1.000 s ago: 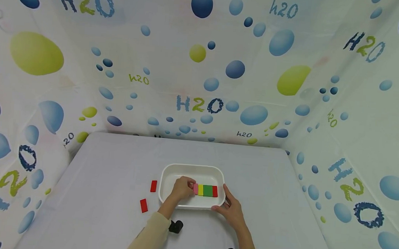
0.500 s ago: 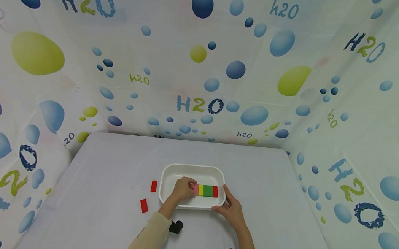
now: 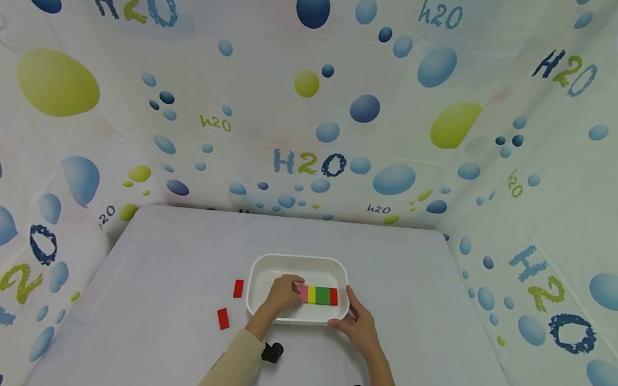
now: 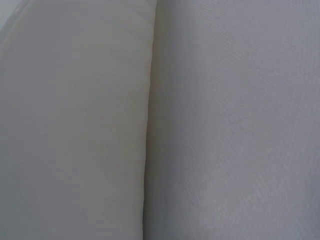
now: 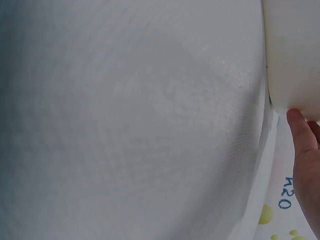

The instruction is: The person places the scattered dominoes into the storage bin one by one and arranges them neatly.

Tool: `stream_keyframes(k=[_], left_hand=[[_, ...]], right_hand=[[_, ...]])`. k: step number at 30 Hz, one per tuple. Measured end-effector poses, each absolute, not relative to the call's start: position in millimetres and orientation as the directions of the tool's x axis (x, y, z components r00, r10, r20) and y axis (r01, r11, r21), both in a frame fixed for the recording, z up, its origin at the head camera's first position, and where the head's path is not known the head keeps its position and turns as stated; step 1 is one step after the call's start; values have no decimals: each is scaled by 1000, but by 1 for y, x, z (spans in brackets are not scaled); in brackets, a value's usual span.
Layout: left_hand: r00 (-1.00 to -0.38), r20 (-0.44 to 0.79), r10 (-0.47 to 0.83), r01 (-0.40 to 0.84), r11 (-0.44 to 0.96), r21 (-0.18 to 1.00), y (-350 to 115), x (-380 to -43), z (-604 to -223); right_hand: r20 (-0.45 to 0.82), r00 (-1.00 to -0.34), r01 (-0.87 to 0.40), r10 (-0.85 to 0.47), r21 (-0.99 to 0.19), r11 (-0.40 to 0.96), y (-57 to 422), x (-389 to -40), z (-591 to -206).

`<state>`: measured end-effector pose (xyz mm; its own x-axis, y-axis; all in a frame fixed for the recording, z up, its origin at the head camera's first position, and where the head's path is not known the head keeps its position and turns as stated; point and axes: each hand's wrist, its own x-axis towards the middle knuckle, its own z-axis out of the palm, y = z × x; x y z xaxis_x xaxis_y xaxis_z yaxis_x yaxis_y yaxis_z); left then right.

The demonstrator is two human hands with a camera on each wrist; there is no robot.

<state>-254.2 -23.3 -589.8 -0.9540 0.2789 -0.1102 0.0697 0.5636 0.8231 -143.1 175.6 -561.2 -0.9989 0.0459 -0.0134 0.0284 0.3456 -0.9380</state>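
Note:
In the head view a white tray (image 3: 305,262) stands on the table, with a row of coloured blocks lying in it. From left to right come a pink block (image 3: 304,294), a yellow block (image 3: 311,295), a green part (image 3: 322,296) and a red block (image 3: 333,296). My left hand (image 3: 283,293) reaches over the near rim and pinches the pink block at the row's left end; its fingertips are partly hidden. My right hand (image 3: 357,323) holds the tray's near right corner, fingers along the right side. The right wrist view shows the thumb (image 5: 296,119) against the tray's wall (image 5: 292,55).
Two red blocks lie left of the tray, an upper one (image 3: 237,288) and a lower, tilted one (image 3: 223,319). White cloth covers the table (image 3: 177,267). Patterned curtains (image 3: 262,95) enclose its back and sides. Black wrist cameras (image 3: 273,351) are worn on both wrists.

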Motion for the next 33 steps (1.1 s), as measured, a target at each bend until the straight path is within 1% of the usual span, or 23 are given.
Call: stream_keyframes(k=[6, 9, 12, 15, 20, 23, 26, 28, 30, 33], left_hand=[[-966, -87, 241, 67, 565, 822, -25, -253, -586], [-973, -57, 222, 77, 552, 830, -25, -251, -583], [-978, -9, 209, 105, 529, 842, -26, -249, -580], [-975, 58, 216, 160, 492, 856, -31, -246, -575], [-962, 176, 210, 250, 411, 877, -51, -234, -559], [-955, 251, 158, 293, 371, 881, -70, -224, -545], [-938, 333, 93, 343, 360, 867, -94, -214, -535], [-932, 360, 39, 349, 363, 864, -111, -208, -532], [-935, 355, -14, 324, 376, 868, -128, -203, -532], [-952, 289, -99, 225, 410, 884, -151, -196, -536]], right_hand=[[-8, -999, 26, 53, -938, 347, 175, -143, -561], [-14, -998, 32, 56, -939, 342, 175, -143, -560], [-17, -998, 35, 55, -938, 344, 175, -143, -560], [-17, -998, 35, 54, -936, 350, 175, -143, -560], [4, -998, 16, 57, -936, 351, 176, -146, -569], [10, -998, 13, 64, -935, 353, 180, -151, -583], [6, -997, 22, 77, -935, 354, 184, -156, -596], [11, -997, 19, 80, -934, 358, 185, -157, -600], [28, -996, 4, 82, -932, 363, 186, -157, -602], [53, -995, -19, 78, -923, 384, 186, -155, -603]])
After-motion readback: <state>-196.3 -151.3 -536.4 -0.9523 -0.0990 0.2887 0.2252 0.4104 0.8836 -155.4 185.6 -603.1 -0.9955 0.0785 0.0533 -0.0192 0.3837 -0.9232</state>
